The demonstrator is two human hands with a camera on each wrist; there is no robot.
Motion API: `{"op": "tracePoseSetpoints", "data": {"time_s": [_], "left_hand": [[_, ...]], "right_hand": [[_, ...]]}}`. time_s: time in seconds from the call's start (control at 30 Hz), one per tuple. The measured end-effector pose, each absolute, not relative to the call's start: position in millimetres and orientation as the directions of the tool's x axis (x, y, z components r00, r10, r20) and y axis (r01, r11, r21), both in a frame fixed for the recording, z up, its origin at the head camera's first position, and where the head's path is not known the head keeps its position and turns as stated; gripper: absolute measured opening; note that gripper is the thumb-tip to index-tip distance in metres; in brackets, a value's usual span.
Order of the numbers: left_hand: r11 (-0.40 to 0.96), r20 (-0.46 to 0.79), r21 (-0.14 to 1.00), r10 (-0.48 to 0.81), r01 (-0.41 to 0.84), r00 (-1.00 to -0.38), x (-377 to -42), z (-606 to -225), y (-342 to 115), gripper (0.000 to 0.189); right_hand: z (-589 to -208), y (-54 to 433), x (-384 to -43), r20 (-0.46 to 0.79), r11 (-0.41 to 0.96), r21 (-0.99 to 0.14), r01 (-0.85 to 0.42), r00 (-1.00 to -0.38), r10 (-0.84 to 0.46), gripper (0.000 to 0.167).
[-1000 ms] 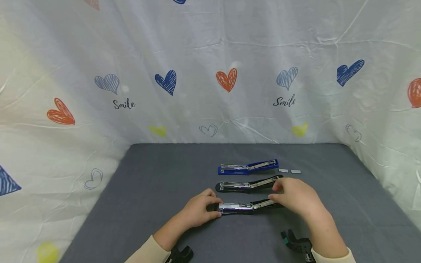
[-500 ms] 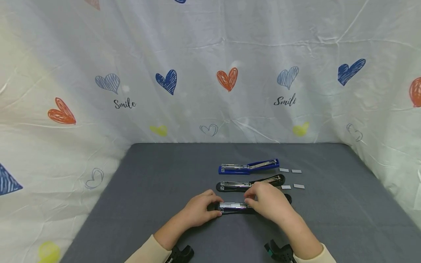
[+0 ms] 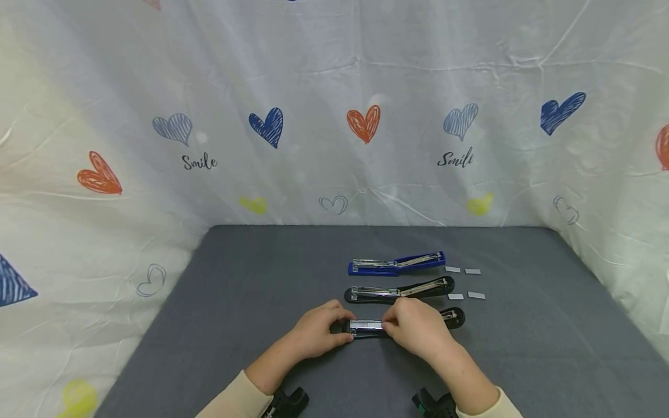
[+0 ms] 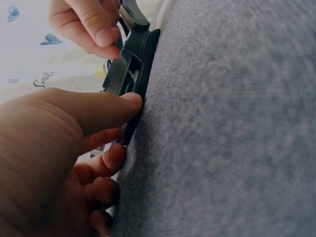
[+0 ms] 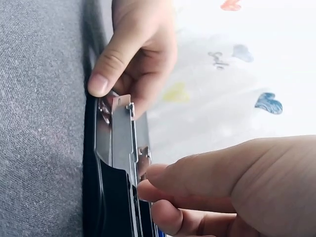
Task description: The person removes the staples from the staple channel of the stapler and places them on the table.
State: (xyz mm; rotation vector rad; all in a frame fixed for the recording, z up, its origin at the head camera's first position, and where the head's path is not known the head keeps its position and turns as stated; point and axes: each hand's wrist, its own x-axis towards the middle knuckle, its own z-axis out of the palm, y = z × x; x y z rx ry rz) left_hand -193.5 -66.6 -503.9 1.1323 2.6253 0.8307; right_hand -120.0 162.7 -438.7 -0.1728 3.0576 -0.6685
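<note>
The nearest black stapler (image 3: 366,326) lies unfolded on the grey table, its metal magazine facing up. My left hand (image 3: 317,333) grips its left end between thumb and fingers. Over the stapler's middle is my right hand (image 3: 417,328), with curled fingers. In the right wrist view, the right thumb (image 5: 159,173) and a fingertip pinch at the edge of the magazine rail. Whether a small piece is between them is hidden. In the left wrist view, the black stapler base (image 4: 143,61) rests against the cloth under the left thumb (image 4: 129,98).
Behind it lie a second unfolded black stapler (image 3: 371,294) and an unfolded blue stapler (image 3: 373,268). Small pale strips sit to their right, such as one strip (image 3: 476,295) and another strip (image 3: 473,271). A white curtain (image 3: 313,69) with printed hearts surrounds the grey table (image 3: 251,278).
My right hand has moved left from the stapler's right end to its middle, uncovering two pale strips beside the second stapler. The left hand has kept its place.
</note>
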Motion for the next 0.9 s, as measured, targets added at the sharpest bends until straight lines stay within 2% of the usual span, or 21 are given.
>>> {"op": "tracePoseSetpoints", "data": {"time_s": [0.33,0.47,0.7,0.9], "left_hand": [[0.573,0.045,0.549,0.707,0.609,-0.705,-194.6,-503.2,-67.0,0.031],[0.573,0.044,0.544,0.710,0.613,-0.703,-195.2,-503.2,-67.0,0.032],[0.557,0.057,0.554,0.716,0.619,-0.696,-195.1,-503.1,-67.2,0.031],[0.545,0.074,0.553,0.721,0.629,-0.689,-194.1,-502.2,-67.6,0.030]], "right_hand": [[-440.7,157.0,-118.3,-0.034,0.909,-0.415,-0.035,-0.998,-0.054,0.011],[-442.8,156.1,-119.8,-0.047,0.891,-0.454,0.003,-0.999,-0.020,0.010],[-446.2,155.3,-121.9,-0.017,0.841,-0.541,0.020,-1.000,0.013,0.022],[-449.6,152.9,-125.1,-0.006,0.807,-0.591,0.008,-1.000,0.006,0.011]]}}
